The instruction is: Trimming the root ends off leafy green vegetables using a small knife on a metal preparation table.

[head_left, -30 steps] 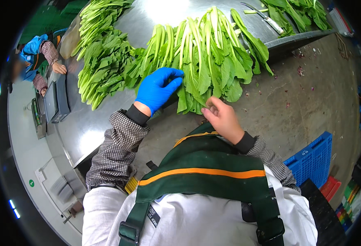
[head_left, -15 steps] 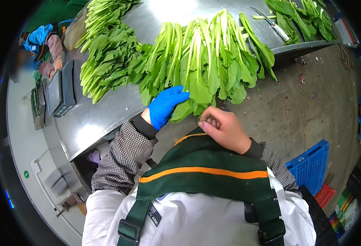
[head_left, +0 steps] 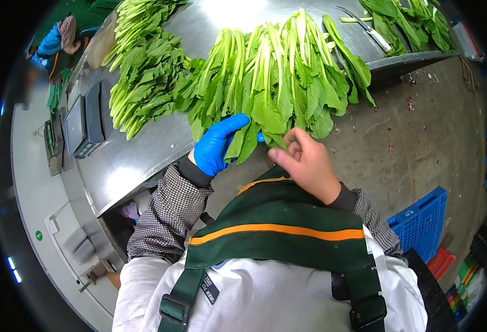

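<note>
Leafy greens with pale stalks (head_left: 265,72) lie in a broad row along the table's near edge, their leaf tips hanging over it toward me. My left hand (head_left: 215,145), in a blue glove, is closed round the hanging leaves, its thumb in front. A blue fingertip shows past their right side; the other fingers are hidden behind the leaves. Bare and curled, my right hand (head_left: 307,165) is at the lower right leaf tips. A leaf end reaches in between its thumb and bent fingers.
More greens (head_left: 143,83) are piled on the metal table (head_left: 127,160) at left, others (head_left: 404,27) at far right beside a curved knife (head_left: 377,39). A scale (head_left: 85,124) stands left. Another person (head_left: 60,41) is at the far left. A blue pallet (head_left: 420,224) is at lower right.
My left hand has shifted slightly left and a blue fingertip now shows behind the leaves. My right hand has risen to the leaf tips. The other person's arm has moved away from the scale.
</note>
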{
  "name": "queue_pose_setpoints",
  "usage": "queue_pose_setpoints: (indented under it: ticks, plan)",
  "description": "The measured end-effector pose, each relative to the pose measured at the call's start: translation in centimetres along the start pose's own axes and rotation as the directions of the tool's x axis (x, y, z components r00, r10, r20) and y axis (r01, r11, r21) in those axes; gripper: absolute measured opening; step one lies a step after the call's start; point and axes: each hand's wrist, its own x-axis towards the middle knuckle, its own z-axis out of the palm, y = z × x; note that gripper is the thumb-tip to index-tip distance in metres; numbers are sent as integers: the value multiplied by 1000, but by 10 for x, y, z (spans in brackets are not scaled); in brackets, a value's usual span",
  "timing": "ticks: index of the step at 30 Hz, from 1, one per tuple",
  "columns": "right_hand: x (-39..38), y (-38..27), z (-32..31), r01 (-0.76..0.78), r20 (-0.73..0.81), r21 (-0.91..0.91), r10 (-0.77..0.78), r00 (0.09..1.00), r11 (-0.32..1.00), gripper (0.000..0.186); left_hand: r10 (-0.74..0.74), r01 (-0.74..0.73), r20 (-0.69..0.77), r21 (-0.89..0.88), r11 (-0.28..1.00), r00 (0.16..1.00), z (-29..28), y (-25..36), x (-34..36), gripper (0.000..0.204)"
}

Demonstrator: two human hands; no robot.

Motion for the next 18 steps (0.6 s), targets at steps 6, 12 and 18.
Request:
queue_pose_setpoints:
  ticks: [6,12,18]
  plan:
    - [5,14,-13,-352,172,683,327,929,640,16,12,40,308,-162,986,951,-2,-12,16,55]
    - [-6,10,-8,111,-67,-329,-140,988,938,27,3,-2,215,-7,1000,977,25,-30,22,45]
    - [-2,-6,-9,441,267,-196,-385,884,876,27,104,-122,111,176,977,988,16,-48,36,31]
